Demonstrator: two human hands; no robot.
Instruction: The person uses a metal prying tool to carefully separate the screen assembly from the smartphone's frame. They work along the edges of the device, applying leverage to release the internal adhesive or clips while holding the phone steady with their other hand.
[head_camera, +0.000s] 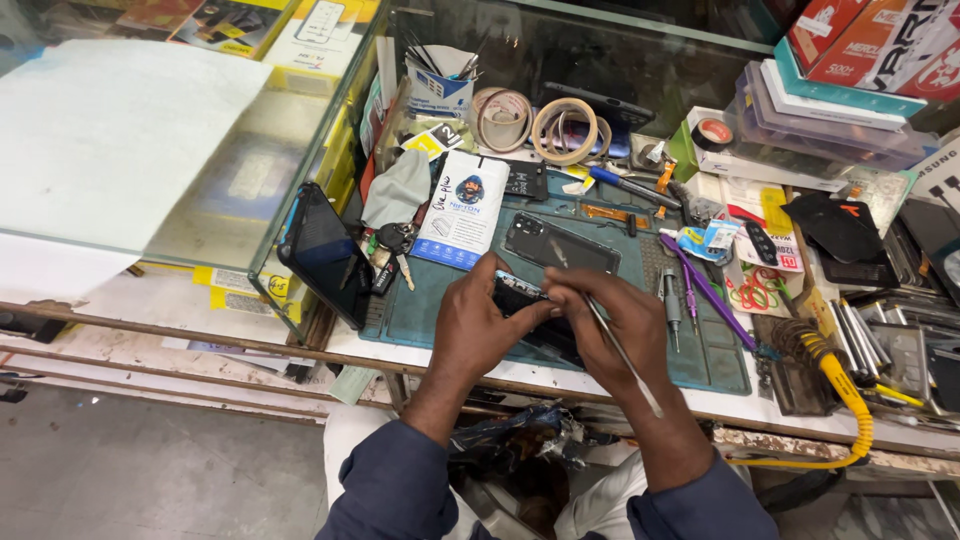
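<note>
My left hand (478, 325) grips a dark opened phone (522, 296) by its left edge, holding it just above the teal work mat (440, 310). My right hand (615, 320) pinches a thin metal tool (622, 352) whose tip meets the phone's upper edge, its shaft running back over my wrist. A black phone back cover (560, 243) lies on the mat just beyond my hands. Most of the held phone is hidden by my fingers.
A black phone (325, 255) leans against the glass counter at left, with keys (390, 250) and a white packet (462, 208) beside it. Tape rolls (565, 130) stand behind. Screwdrivers (672, 300), purple tweezers (712, 290) and a yellow-handled soldering iron (840, 375) lie right.
</note>
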